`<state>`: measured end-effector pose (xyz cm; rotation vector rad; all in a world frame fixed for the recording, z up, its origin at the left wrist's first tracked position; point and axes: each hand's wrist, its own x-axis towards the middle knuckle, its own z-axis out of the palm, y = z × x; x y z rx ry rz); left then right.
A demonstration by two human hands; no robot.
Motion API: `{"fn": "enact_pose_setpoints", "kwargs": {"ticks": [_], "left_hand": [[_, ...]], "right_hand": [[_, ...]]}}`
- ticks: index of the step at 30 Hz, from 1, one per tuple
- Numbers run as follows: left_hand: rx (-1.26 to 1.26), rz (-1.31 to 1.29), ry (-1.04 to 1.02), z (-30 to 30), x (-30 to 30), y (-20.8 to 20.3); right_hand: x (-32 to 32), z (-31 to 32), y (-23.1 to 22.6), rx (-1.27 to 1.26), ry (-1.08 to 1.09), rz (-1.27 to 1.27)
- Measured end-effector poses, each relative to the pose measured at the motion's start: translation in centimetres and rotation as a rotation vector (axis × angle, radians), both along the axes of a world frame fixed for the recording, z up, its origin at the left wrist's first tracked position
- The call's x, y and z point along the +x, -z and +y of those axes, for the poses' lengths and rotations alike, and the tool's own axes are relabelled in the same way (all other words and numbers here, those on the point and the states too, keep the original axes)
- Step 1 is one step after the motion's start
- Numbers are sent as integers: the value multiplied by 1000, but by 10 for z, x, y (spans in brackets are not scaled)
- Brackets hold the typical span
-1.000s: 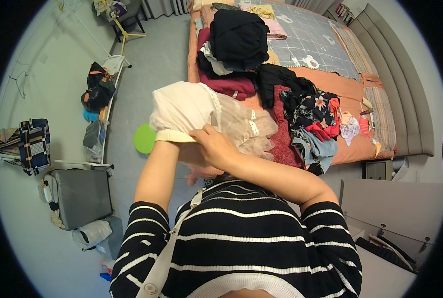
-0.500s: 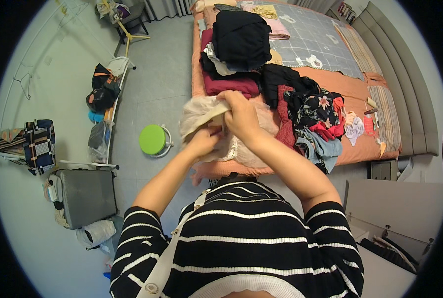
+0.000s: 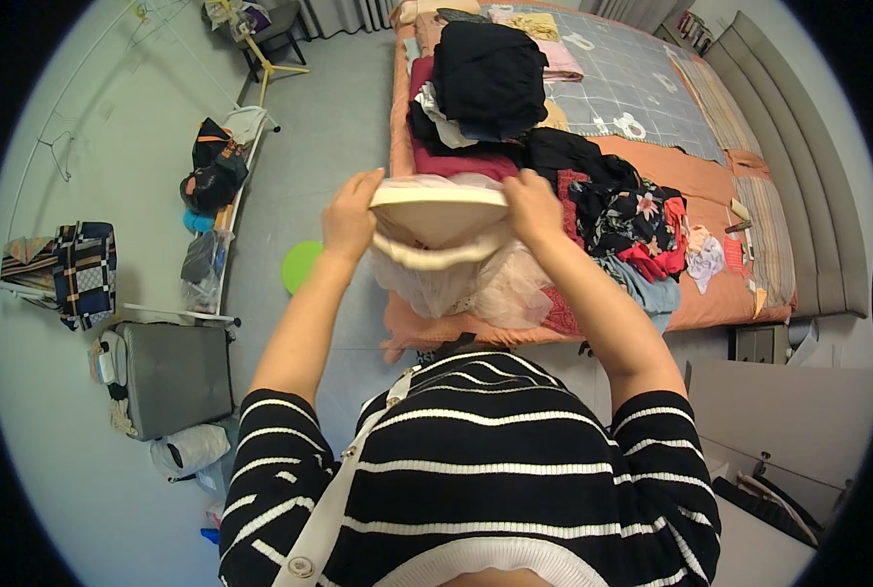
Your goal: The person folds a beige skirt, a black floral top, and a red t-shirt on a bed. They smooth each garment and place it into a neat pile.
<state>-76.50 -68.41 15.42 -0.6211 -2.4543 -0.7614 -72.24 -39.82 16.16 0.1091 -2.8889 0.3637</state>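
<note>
Two hands up: left hand (image 3: 351,223) and right hand (image 3: 534,207) each clench an end of the cream tulle skirt's waistband (image 3: 439,201), stretched flat above the bed edge (image 3: 402,338); fold looks barely begun, clothes heap (image 3: 593,186) unsorted.

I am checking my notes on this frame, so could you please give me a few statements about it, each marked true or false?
1. Both hands, the left hand and the right hand, hold the cream gauzy skirt with an elastic waistband. True.
2. The skirt lies flat on the floor. False: it is held up in the air before the bed.
3. A round green stool stands on the grey floor. True.
4. The orange-sheeted bed carries only one pillow. False: heaps of dark and patterned clothes lie on it.
</note>
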Motion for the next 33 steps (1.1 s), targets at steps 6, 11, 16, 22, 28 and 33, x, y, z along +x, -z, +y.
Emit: {"fn": "enact_pose_setpoints", "kwargs": {"ticks": [6,11,16,22,28,33], "left_hand": [[-77,-59,62,-33,-1,19],[806,-1158,75,-4,-18,-39],[220,-1074,183,-7,-22,-52],[-130,-791,-64,-25,-47,-16],[1321,-731,-406,-221,-59,-67],[1380,-356,-546,-318,10,-131]], "right_hand": [[9,41,25,-341,276,-200],[-35,30,17,-772,436,-213],[-58,-15,-13,-1372,402,-214],[-69,-108,-98,-1080,-134,-318],[-93,-168,-80,-93,-297,-137],[-126,-272,-106,-579,-344,-470]]}}
